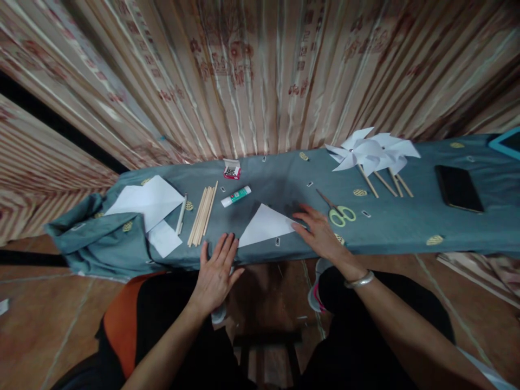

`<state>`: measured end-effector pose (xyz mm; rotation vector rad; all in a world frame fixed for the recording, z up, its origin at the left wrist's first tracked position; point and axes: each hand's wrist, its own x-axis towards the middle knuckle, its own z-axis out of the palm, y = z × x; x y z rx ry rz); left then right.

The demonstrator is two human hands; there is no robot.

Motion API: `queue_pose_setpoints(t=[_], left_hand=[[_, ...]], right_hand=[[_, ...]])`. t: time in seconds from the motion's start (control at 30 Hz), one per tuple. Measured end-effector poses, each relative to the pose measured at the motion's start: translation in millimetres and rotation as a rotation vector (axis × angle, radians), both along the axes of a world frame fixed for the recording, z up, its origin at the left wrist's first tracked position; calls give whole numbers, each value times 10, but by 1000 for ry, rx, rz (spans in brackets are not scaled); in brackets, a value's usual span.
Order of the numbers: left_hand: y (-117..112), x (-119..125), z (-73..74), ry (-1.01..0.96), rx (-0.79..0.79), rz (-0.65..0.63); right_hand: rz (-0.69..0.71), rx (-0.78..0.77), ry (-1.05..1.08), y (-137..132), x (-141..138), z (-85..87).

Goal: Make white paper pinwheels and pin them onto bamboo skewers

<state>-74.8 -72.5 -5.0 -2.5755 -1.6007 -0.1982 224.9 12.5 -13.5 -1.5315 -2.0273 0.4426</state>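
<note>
A white sheet of paper folded into a triangle (266, 225) lies on the cloth-covered table in front of me. My left hand (216, 270) rests flat by its left corner, fingers stretched out and nothing held. At the right corner, my right hand (319, 232) has its fingers spread, with fingertips at the paper's edge. A glue stick (236, 196) lies just beyond the paper. Left of it is a row of several wooden sticks (202, 216). Scissors with green handles (340, 214) lie beyond my right hand, blades pointing away.
Several white paper pinwheels (374, 151) on sticks lie at the back right, near a black phone (459, 188). A small red box (232, 169) stands open at the back. Leftward are a pen (181, 215) and white paper sheets (156, 200). A curtain (260, 76) hangs behind the table.
</note>
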Motion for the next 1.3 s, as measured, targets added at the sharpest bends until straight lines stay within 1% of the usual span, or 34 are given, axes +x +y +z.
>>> queue_pose_setpoints(t=[0.17,0.3,0.37,0.43,0.53,0.63,0.7,0.73,0.8,0.87,0.97,1.07,1.17,1.23,1.3], left_hand=[[15,6,-13,-27,-6,18],[42,6,-20,-141,-45,40],[75,7,-3,-267,-69,76],[124,15,42,-450,-103,126],[229,48,170,-774,-182,205],[365,115,337,-1090,-360,310],[464,174,434,-1268,-543,378],[513,206,472,-1326,-634,398],[600,275,526,-1374,-810,418],[666,348,552,-1353,-950,415],[720,457,551,-1314,-1061,375],[742,545,507,-1319,-1079,360],[776,589,443,-1376,-1009,398],[820,591,405,-1436,-918,450],[876,576,377,-1490,-821,507]], right_hand=[[26,-96,154,85,-52,15],[24,-159,336,121,-31,65],[23,-155,401,132,-1,116],[21,-125,426,142,36,176],[34,-72,443,153,92,260],[58,-37,481,150,134,322],[69,-15,508,138,157,354],[71,-4,516,131,167,370],[74,5,523,115,188,400],[67,4,527,101,208,423],[50,25,551,96,230,428],[30,63,580,123,266,398],[-10,77,557,178,368,363],[-99,104,473,208,482,352],[-234,120,319,214,612,350]])
